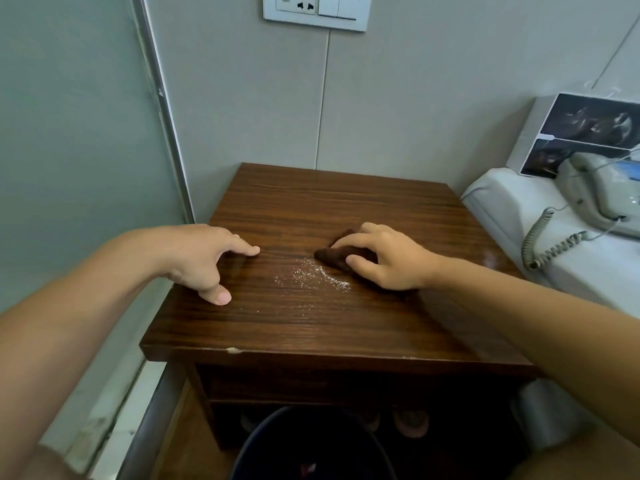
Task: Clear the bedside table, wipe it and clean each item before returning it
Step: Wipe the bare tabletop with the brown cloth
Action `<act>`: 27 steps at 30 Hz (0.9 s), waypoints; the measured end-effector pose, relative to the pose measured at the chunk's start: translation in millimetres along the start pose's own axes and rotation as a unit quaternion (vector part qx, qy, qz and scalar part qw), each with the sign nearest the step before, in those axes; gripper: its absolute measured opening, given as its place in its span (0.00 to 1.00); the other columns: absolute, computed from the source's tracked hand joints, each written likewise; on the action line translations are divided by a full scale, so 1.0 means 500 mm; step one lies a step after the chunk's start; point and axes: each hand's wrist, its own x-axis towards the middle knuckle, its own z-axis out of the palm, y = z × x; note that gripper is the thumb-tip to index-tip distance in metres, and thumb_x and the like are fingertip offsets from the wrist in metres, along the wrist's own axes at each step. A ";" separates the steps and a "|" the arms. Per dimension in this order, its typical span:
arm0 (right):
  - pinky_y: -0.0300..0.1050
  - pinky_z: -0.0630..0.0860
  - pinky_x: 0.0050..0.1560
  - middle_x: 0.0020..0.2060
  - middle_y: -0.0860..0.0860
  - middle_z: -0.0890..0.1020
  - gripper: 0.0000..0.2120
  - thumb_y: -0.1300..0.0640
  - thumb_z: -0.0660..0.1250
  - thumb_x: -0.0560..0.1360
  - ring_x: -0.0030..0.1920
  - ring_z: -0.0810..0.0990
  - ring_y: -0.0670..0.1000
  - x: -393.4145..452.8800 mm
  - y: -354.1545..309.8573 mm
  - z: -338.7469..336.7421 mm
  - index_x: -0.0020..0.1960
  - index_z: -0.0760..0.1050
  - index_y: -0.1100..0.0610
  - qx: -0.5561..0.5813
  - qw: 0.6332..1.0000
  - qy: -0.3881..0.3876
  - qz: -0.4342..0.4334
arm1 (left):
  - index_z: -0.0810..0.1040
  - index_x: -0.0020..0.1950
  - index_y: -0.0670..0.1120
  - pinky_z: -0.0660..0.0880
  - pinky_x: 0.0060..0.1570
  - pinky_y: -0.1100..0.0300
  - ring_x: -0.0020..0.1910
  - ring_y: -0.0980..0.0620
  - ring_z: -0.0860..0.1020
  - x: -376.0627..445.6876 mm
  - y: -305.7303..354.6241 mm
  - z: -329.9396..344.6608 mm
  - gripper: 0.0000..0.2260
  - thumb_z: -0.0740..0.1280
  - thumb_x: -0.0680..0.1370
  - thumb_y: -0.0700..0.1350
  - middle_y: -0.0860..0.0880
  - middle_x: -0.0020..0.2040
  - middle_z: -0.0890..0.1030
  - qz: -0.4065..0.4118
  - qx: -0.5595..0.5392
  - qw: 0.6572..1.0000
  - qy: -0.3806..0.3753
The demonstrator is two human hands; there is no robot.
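Your right hand (384, 258) grips brown cloth (337, 256), frame ctr-right, on bedside table (311, 209). Your left hand (204, 259) released, fingertips resting on tabletop. White crumbs (311, 277) (scattered) btwn hands.

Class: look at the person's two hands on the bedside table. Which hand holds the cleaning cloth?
The right hand grips the dark brown cloth beside the white crumbs. The left hand only rests its fingertips on the dark wooden bedside table.

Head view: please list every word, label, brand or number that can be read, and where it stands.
No text can be read.
Box beside the telephone: printed pictures only, any lettering too blurred.
Wall socket panel: no legible marking.
Bedside table and cloth: no text.
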 end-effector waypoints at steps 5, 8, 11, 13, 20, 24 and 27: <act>0.49 0.78 0.53 0.51 0.44 0.79 0.15 0.48 0.66 0.80 0.52 0.78 0.46 -0.129 -0.124 0.025 0.66 0.78 0.44 0.011 0.995 0.002 -0.096 | 0.57 0.82 0.64 0.59 0.77 0.52 0.81 0.48 0.59 0.002 -0.003 0.009 0.44 0.79 0.74 0.50 0.54 0.84 0.55 0.001 0.012 1.000 0.004; 0.45 0.78 0.54 0.51 0.44 0.81 0.13 0.52 0.69 0.79 0.52 0.80 0.43 -0.181 -0.164 0.020 0.64 0.81 0.47 0.042 0.991 -0.021 -0.126 | 0.56 0.82 0.64 0.58 0.78 0.51 0.82 0.48 0.57 0.002 -0.010 0.014 0.43 0.78 0.75 0.49 0.55 0.85 0.53 0.005 -0.002 1.000 0.002; 0.39 0.77 0.57 0.51 0.44 0.84 0.11 0.58 0.71 0.78 0.53 0.82 0.42 -0.170 -0.149 -0.005 0.60 0.84 0.52 0.116 0.988 0.038 -0.095 | 0.57 0.82 0.64 0.59 0.78 0.49 0.82 0.47 0.57 0.004 -0.020 0.015 0.43 0.79 0.74 0.49 0.55 0.85 0.53 0.013 -0.017 1.000 -0.001; 0.43 0.78 0.60 0.53 0.44 0.85 0.11 0.57 0.69 0.79 0.55 0.82 0.43 -0.127 -0.109 -0.028 0.60 0.83 0.51 0.125 0.986 0.107 -0.032 | 0.58 0.82 0.64 0.62 0.77 0.48 0.81 0.47 0.60 0.003 -0.024 0.014 0.43 0.79 0.74 0.49 0.54 0.84 0.56 0.018 -0.027 0.999 -0.001; 0.48 0.76 0.64 0.60 0.47 0.83 0.15 0.50 0.66 0.82 0.59 0.78 0.49 0.063 -0.041 -0.026 0.68 0.80 0.47 0.066 0.990 0.100 0.079 | 0.59 0.82 0.64 0.63 0.77 0.47 0.80 0.47 0.62 0.003 -0.018 0.013 0.43 0.79 0.73 0.50 0.53 0.83 0.59 0.012 -0.011 1.000 0.012; 0.61 0.70 0.69 0.61 0.49 0.76 0.18 0.37 0.57 0.81 0.65 0.71 0.58 0.158 -0.037 0.018 0.68 0.75 0.36 0.014 0.996 0.013 0.092 | 0.58 0.82 0.63 0.63 0.76 0.48 0.80 0.47 0.62 0.002 -0.015 0.010 0.42 0.78 0.75 0.50 0.55 0.83 0.58 0.014 -0.008 1.000 0.011; 0.59 0.71 0.67 0.58 0.50 0.75 0.15 0.43 0.59 0.83 0.64 0.72 0.58 0.181 -0.047 0.027 0.68 0.75 0.39 0.015 0.998 0.002 0.060 | 0.58 0.82 0.63 0.63 0.76 0.48 0.80 0.47 0.62 0.002 -0.021 0.009 0.42 0.79 0.74 0.51 0.54 0.83 0.59 0.020 -0.013 1.000 0.015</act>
